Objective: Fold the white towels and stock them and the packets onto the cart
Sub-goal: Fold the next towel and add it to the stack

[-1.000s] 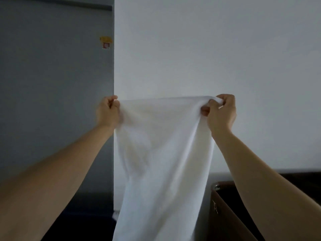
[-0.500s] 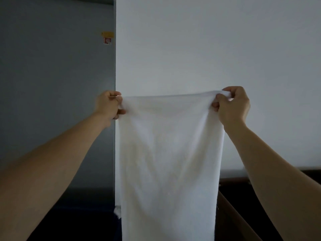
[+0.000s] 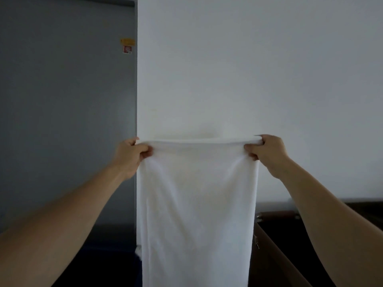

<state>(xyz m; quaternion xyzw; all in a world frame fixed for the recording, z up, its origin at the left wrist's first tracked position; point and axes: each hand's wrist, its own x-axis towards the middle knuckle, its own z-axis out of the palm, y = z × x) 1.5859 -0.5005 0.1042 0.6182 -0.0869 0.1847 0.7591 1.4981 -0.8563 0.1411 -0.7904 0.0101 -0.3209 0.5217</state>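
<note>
A white towel (image 3: 196,204) hangs straight down in front of me, held up by its top edge. My left hand (image 3: 130,156) grips the top left corner with curled fingers. My right hand (image 3: 267,152) grips the top right corner the same way. The top edge is stretched taut and level between the two hands. The towel's lower end runs out of the frame at the bottom. No packets and no cart shelves show in this view.
A white wall (image 3: 259,69) fills the background, with a grey door or panel (image 3: 66,110) on the left carrying a small yellow and red sticker (image 3: 127,45). A dark brown container edge (image 3: 275,255) sits low on the right.
Both hands have moved apart and slightly down, pulling the towel's top edge from a sagging bunch into a flat, taut line. The towel now hangs wider and smoother.
</note>
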